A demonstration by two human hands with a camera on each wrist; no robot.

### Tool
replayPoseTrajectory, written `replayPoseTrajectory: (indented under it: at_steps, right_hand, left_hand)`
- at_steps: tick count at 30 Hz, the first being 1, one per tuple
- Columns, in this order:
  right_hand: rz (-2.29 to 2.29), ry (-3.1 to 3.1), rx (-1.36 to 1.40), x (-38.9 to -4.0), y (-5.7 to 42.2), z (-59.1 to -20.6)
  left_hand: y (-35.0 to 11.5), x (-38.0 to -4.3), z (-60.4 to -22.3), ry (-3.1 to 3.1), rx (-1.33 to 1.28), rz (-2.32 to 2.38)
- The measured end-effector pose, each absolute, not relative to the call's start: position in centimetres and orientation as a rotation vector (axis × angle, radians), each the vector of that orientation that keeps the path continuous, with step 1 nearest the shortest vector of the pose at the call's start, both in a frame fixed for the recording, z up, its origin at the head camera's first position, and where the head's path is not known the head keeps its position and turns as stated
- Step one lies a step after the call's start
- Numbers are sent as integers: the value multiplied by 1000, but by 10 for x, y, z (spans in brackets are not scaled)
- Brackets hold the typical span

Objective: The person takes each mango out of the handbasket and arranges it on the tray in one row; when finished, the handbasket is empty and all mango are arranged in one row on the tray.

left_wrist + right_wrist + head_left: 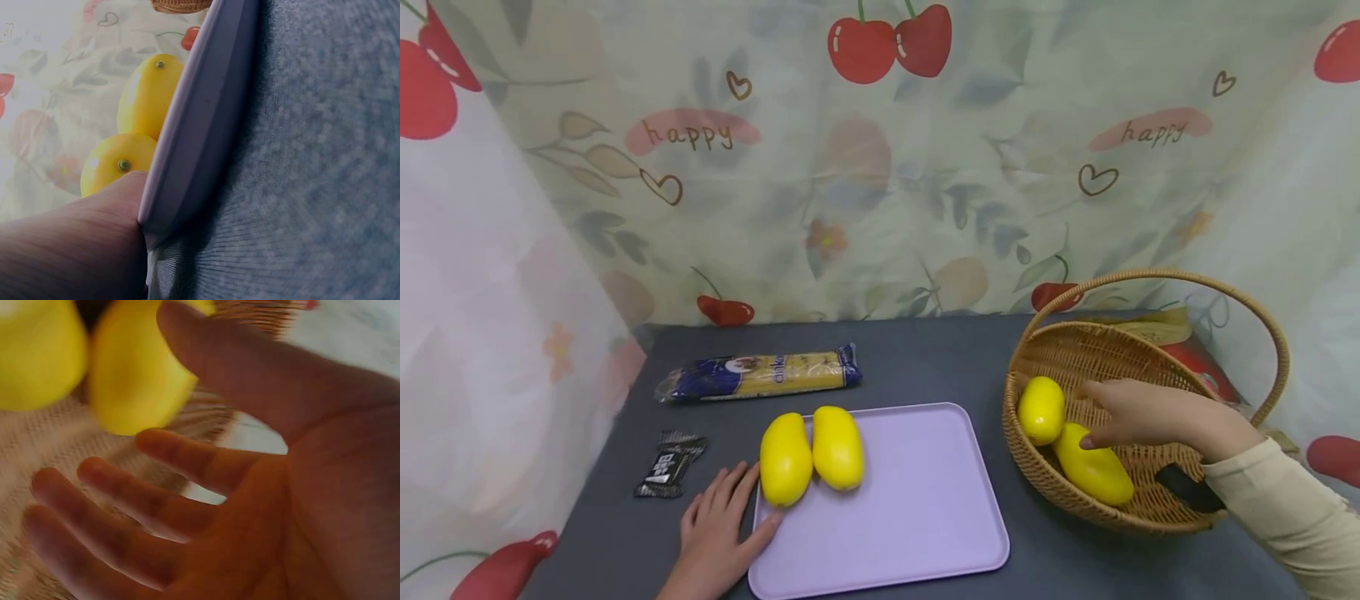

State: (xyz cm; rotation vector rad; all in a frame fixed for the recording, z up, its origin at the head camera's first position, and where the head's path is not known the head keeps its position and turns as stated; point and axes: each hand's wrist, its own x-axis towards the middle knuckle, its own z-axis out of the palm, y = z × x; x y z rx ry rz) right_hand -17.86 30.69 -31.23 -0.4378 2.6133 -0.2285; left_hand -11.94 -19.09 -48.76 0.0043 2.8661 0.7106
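And here at four o'clock in the head view is the standout, a long cream sleeve [1285, 500], plain and softly creased, running to a cuff [1236, 462] at the wrist of the right hand [1150, 412]! Look just off that cuff, towards eight o'clock: a small black piece [1191, 489], too hidden to say whether it's worn. Over to seven o'clock, the left hand [718, 521] shows bare, slim fingers [718, 487]. Now the right-wrist view: a broad, rounded thumb [244, 372] at one o'clock, faint creases across the palm [250, 550] around five, everything bare and unmarked!
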Motion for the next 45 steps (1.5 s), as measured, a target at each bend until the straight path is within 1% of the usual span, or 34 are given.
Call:
replayPoseTrajectory:
  at_steps: [6, 20, 32, 40, 45]
  right_hand:
    - [-317, 2420, -310, -189, 320, -333]
    - [-575, 2281, -153, -188, 320, -353]
    - [-576, 2252, -152, -187, 318, -353]
    - [-538, 2256, -181, -185, 325, -350]
    - [-513, 2243, -151, -184, 331, -345]
  left_hand:
    - [-190, -121, -490, 2863, -3, 714]
    - [-190, -121, -487, 2858, -9, 715]
    - [-191, -121, -490, 2855, -1, 723]
    - [-190, -120, -489, 2845, -14, 728]
    - [-191, -120, -489, 2847, -18, 719]
